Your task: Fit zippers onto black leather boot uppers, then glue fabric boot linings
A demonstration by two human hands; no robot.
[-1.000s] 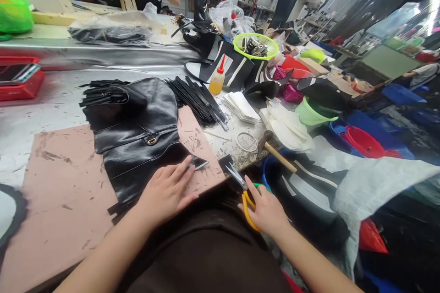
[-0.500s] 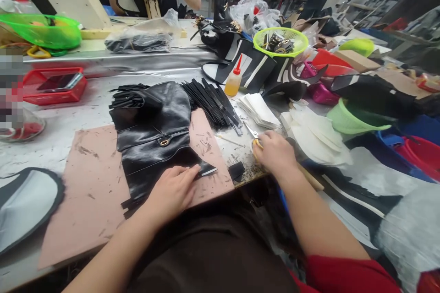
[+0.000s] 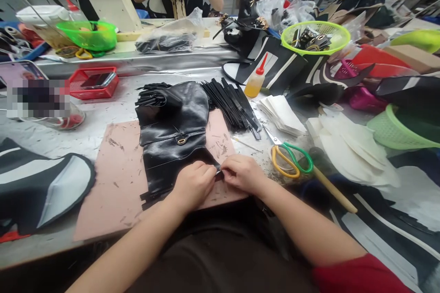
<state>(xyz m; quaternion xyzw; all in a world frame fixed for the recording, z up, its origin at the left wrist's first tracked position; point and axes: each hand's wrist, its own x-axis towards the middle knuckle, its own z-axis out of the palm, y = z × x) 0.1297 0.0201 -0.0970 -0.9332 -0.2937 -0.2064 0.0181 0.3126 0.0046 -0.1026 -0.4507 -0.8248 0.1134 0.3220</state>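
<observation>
A stack of glossy black leather pieces (image 3: 165,121) with a gold oval fitting lies on the pink board (image 3: 113,160). At its near right corner, my left hand (image 3: 195,185) has its fingers closed on the leather edge. Right beside it my right hand (image 3: 242,174) pinches the tip of that same corner, where a narrow pale strip shows. The fingertips of both hands nearly meet, and the leather between them is partly hidden. Scissors (image 3: 276,141) with one yellow and one green handle lie to the right of my right hand, untouched.
Black strips (image 3: 223,103), a glue bottle (image 3: 255,83) and white pieces (image 3: 283,114) lie beyond my hands. A wooden handle (image 3: 335,190) sticks out at the right edge. Across the bench a person works with both hands. A red basket (image 3: 92,83) holds a phone.
My right hand has let go of the scissors and moved left to the leather corner beside my left hand. The view has shifted left.
</observation>
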